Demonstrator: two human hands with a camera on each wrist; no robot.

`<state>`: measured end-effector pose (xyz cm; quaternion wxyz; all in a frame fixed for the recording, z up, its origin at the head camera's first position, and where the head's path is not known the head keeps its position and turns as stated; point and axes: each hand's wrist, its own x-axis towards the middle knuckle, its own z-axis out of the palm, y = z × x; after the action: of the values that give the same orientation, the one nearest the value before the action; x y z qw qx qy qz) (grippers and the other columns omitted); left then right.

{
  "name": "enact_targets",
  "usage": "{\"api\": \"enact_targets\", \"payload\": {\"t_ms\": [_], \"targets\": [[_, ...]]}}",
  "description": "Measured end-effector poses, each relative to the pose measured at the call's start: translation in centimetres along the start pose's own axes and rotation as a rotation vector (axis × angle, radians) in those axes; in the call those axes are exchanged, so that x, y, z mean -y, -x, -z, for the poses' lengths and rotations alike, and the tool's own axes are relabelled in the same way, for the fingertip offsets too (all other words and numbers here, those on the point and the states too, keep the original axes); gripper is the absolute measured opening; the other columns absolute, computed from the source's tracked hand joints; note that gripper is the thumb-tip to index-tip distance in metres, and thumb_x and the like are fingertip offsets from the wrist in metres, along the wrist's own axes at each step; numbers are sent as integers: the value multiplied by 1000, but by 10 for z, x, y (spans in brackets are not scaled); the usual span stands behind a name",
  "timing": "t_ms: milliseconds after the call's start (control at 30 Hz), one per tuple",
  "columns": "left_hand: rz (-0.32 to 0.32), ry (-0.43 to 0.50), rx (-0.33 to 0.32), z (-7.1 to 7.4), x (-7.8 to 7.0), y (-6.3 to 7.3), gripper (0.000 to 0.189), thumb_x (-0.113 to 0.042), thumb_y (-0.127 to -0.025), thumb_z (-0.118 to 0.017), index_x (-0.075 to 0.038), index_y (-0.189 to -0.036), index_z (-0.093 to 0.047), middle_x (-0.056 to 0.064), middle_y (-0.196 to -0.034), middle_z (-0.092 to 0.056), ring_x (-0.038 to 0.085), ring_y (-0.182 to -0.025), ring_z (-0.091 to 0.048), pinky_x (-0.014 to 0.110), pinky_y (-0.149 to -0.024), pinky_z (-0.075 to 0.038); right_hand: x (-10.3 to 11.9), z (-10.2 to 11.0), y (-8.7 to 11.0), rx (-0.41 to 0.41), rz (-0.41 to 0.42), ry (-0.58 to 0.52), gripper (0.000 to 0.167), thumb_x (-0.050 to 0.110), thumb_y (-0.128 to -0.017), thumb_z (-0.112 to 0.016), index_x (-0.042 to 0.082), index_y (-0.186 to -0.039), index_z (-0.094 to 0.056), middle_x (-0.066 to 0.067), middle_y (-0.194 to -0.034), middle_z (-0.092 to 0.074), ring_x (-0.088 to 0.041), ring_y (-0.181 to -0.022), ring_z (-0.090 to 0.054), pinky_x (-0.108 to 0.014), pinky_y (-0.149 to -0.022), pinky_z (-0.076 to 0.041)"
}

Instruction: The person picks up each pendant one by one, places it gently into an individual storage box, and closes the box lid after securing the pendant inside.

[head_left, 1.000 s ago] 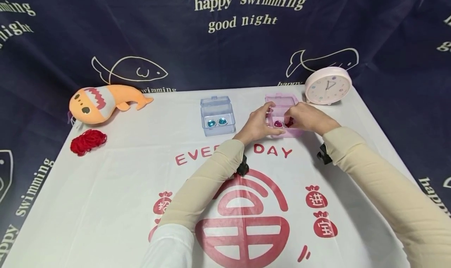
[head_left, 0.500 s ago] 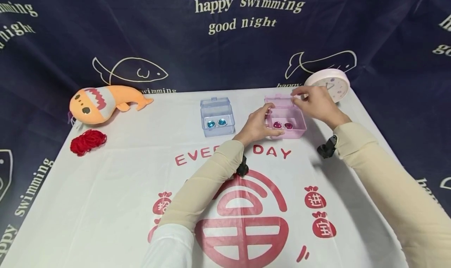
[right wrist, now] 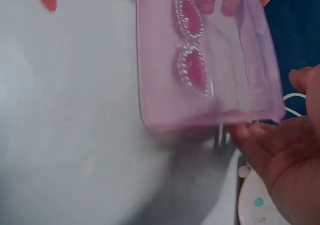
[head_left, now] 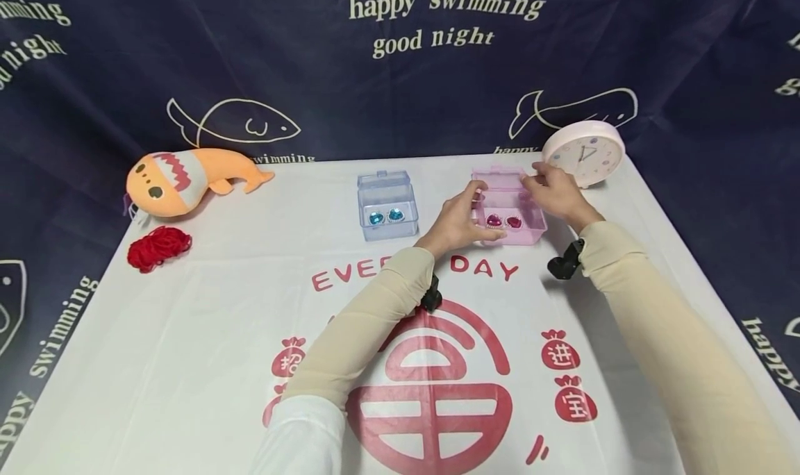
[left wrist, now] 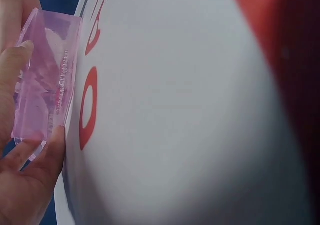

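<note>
My left hand (head_left: 459,218) grips the left side of an open pink see-through box (head_left: 531,233), thumb at the front and fingers farther back. Two pink gem pieces with beaded silvery rims, a left one (head_left: 494,221) and a right one (right wrist: 195,70), lie side by side inside it. The box's lid (head_left: 498,178) is tipped back. At the lid's right edge is my right hand (head_left: 559,194), its fingers parted around the corner; in the right wrist view fingertips are right at the box's side. The left wrist view shows left-hand fingers (left wrist: 45,160) against the box.
Left of the pink box stands an open blue box (head_left: 387,232) with two blue gem pieces. A pink clock (head_left: 584,155) is close behind my right hand. An orange plush toy (head_left: 181,183) and red yarn (head_left: 158,248) lie at the far left. A dark curtain (head_left: 400,114) hangs behind.
My right hand has come out of the pink box, away from the right gem piece, up to the lid's right corner, then slightly lower. The left hand keeps its grip.
</note>
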<state>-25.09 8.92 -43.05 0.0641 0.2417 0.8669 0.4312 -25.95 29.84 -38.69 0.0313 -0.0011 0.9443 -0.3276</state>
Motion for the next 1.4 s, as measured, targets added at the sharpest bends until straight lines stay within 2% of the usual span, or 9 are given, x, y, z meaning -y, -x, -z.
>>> {"api": "enact_targets", "payload": {"t_ms": [133,233,400,533,833,933,1033,1233,1400], "targets": [[35,14,-8,0,-1,0,87,-37,-65,-90,-17,-132,-37,4,-132,-57,15,-120,-57,25,-100,-46,2,-2,-5,-61,-36,-108,65,39,-101,-40,-9,-144,-33,-36,-135,-48,-45,-126,-48,-53,-109,-37],[48,15,-9,-1,-1,0,86,-37,-65,-90,-15,-129,-37,3,-130,-57,15,-120,-56,24,-100,-45,6,0,-5,-96,-66,-245,63,40,-103,-37,-7,-144,-35,-30,-130,-55,-32,-114,-61,-40,-99,-49],[53,3,-5,-1,-1,0,82,-37,-66,-89,-13,-126,-38,3,-126,-56,15,-120,-55,23,-101,-45,11,7,-1,-85,-84,-627,48,44,-102,-38,9,-134,-44,-1,-94,-68,-6,-75,-69,-22,-69,-55],[51,-8,-8,-1,-1,0,82,-38,-66,-89,-13,-125,-38,3,-126,-56,15,-120,-55,23,-101,-44,12,14,4,-56,-35,-805,33,47,-99,-45,19,-115,-49,6,-80,-67,-7,-70,-69,-22,-63,-55],[51,-24,6,0,-2,0,79,-40,-67,-88,-15,-123,-38,2,-122,-57,15,-116,-56,24,-99,-45,1,14,20,-44,129,-788,39,35,-100,-49,2,-96,-70,5,-88,-74,-6,-86,-69,-20,-72,-57],[53,-19,6,0,-1,1,79,-40,-67,-88,-15,-123,-38,2,-122,-57,15,-117,-56,24,-99,-46,-4,13,28,-41,146,-763,27,28,-98,-55,8,-98,-72,8,-94,-72,-4,-91,-67,-20,-74,-57],[55,-14,9,1,-1,0,79,-40,-67,-88,-15,-123,-38,3,-122,-58,15,-119,-56,24,-99,-46,-12,12,35,-30,178,-646,19,20,-96,-60,8,-106,-72,12,-100,-71,2,-94,-66,-17,-78,-56],[45,-16,7,0,-1,0,79,-40,-67,-88,-14,-123,-39,5,-125,-59,15,-119,-58,24,-99,-46,-27,6,44,7,306,-468,34,-3,-86,-69,-15,-116,-60,17,-113,-67,8,-110,-58,-8,-89,-48],[14,-8,5,0,0,1,86,-37,-68,-88,-15,-133,-36,6,-129,-60,15,-119,-59,25,-99,-47,-30,-4,49,-5,303,-430,42,-8,-77,-76,-16,-114,-60,1,-130,-63,-3,-132,-46,-10,-100,-41]]}}
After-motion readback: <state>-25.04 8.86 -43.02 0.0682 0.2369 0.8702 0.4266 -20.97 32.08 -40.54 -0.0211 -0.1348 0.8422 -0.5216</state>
